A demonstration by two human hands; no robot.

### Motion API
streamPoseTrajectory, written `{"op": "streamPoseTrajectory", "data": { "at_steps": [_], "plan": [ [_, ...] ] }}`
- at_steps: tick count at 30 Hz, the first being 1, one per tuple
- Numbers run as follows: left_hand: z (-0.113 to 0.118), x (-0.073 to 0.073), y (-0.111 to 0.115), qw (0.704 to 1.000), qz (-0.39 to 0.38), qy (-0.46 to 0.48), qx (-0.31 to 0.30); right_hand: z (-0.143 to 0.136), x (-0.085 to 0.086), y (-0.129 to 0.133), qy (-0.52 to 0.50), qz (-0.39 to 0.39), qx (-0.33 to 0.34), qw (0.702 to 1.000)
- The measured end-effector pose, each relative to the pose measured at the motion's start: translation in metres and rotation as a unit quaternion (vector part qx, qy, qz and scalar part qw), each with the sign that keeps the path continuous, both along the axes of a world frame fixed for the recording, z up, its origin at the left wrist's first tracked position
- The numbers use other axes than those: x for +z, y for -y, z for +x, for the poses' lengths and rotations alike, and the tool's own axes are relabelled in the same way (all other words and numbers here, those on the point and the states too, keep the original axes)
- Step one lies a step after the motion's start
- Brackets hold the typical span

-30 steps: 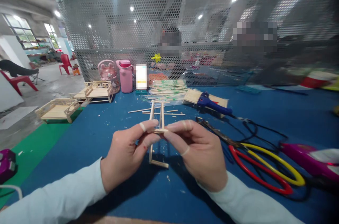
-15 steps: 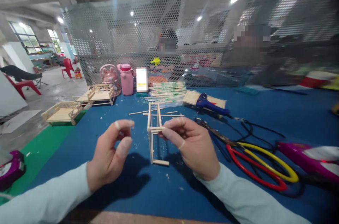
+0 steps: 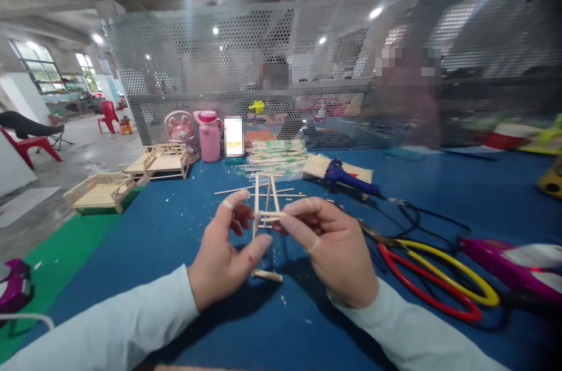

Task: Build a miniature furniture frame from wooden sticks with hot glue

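Observation:
A small frame of thin wooden sticks (image 3: pixel 257 198) stands in front of me on the blue table top. My right hand (image 3: pixel 340 248) pinches a short crosspiece at the frame's right side between thumb and fingers. Close by on the left is my left hand (image 3: pixel 230 251), its thumb and index finger apart around the frame's left upright; whether they touch the wood I cannot tell. White tape wraps some fingertips of both hands. Loose sticks (image 3: pixel 232 190) lie behind the frame.
Scissors with red and yellow handles (image 3: pixel 439 277) and a blue glue gun (image 3: pixel 351 177) with its cord lie to the right. Small wooden furniture models (image 3: pixel 99 191) stand at left. Bundled sticks (image 3: pixel 276 154), a pink bottle (image 3: pixel 211 137) and a perforated screen (image 3: pixel 175 67) are behind.
My left hand has moved right, up to the frame. The frame has tilted and turned slightly in my right hand, which keeps its pinch.

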State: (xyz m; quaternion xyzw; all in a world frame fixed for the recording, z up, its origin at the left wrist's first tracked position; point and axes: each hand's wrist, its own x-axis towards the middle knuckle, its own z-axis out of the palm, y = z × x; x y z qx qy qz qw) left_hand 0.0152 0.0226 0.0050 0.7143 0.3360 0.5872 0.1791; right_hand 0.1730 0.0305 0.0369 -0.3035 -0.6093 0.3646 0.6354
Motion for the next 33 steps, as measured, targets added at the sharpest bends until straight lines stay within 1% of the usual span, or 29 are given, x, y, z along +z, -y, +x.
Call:
{"op": "streamPoseTrajectory", "data": {
  "at_steps": [2,3,5,8,10,12,14,15,17,19,21,23,24,25,26,27,28,29,30,31,32,33],
  "plan": [
    [-0.001,0.006,-0.001,0.999,-0.028,-0.037,0.029,0.0,0.0,-0.001,0.002,0.006,-0.004,1.0],
    [-0.002,0.009,-0.002,0.997,-0.024,-0.068,0.04,0.0,-0.001,-0.001,0.002,0.008,-0.005,1.0],
    [-0.006,0.014,-0.003,0.988,0.031,-0.14,0.054,0.0,-0.002,-0.002,0.001,0.011,-0.007,1.0],
    [-0.013,0.016,-0.007,0.96,0.152,-0.219,0.08,0.0,-0.002,-0.003,0.002,0.014,-0.005,1.0],
    [-0.017,0.015,-0.009,0.943,0.201,-0.245,0.098,0.0,-0.002,-0.002,0.006,0.018,-0.004,1.0],
    [-0.018,0.014,-0.01,0.936,0.23,-0.247,0.097,-0.001,-0.001,-0.001,0.011,0.021,-0.004,1.0],
    [-0.018,0.015,-0.008,0.943,0.23,-0.221,0.091,-0.001,0.0,-0.001,0.015,0.025,-0.004,1.0],
    [-0.018,0.015,-0.007,0.952,0.215,-0.194,0.094,-0.001,0.001,0.0,0.014,0.025,-0.005,1.0],
    [-0.015,0.018,-0.005,0.975,0.156,-0.111,0.108,-0.001,0.0,-0.001,0.012,0.026,-0.006,1.0],
    [-0.014,0.021,-0.008,0.991,0.066,0.007,0.12,-0.001,-0.001,-0.001,0.01,0.025,-0.007,1.0],
    [-0.015,0.023,-0.016,0.985,-0.032,0.126,0.117,-0.001,-0.001,-0.001,0.011,0.024,-0.007,1.0],
    [-0.02,0.022,-0.029,0.965,-0.1,0.204,0.13,-0.001,-0.002,-0.001,0.011,0.02,-0.007,1.0],
    [-0.024,0.02,-0.036,0.958,-0.11,0.213,0.159,-0.001,-0.002,-0.001,0.01,0.019,-0.008,1.0],
    [-0.027,0.017,-0.042,0.951,-0.097,0.209,0.205,0.0,-0.002,-0.001,0.009,0.018,-0.009,1.0],
    [-0.03,0.014,-0.046,0.945,-0.059,0.194,0.258,0.0,-0.002,0.0,0.008,0.018,-0.009,1.0],
    [-0.032,0.012,-0.048,0.945,-0.02,0.157,0.285,0.0,-0.002,0.0,0.008,0.018,-0.01,1.0],
    [-0.033,0.009,-0.047,0.951,0.022,0.118,0.284,0.0,-0.002,0.0,0.009,0.018,-0.011,1.0],
    [-0.033,0.007,-0.044,0.964,0.059,0.077,0.248,0.0,-0.001,0.0,0.01,0.018,-0.012,1.0],
    [-0.032,0.007,-0.039,0.979,0.084,0.036,0.181,0.0,-0.001,0.0,0.012,0.018,-0.013,1.0],
    [-0.03,0.008,-0.033,0.991,0.093,0.001,0.096,0.0,-0.001,0.0,0.015,0.019,-0.014,1.0],
    [-0.027,0.009,-0.027,0.995,0.097,-0.033,0.022,0.0,0.0,0.0,0.017,0.02,-0.015,1.0],
    [-0.024,0.011,-0.02,0.994,0.089,-0.063,-0.014,0.0,0.0,0.001,0.018,0.021,-0.016,0.999]
  ]
}}
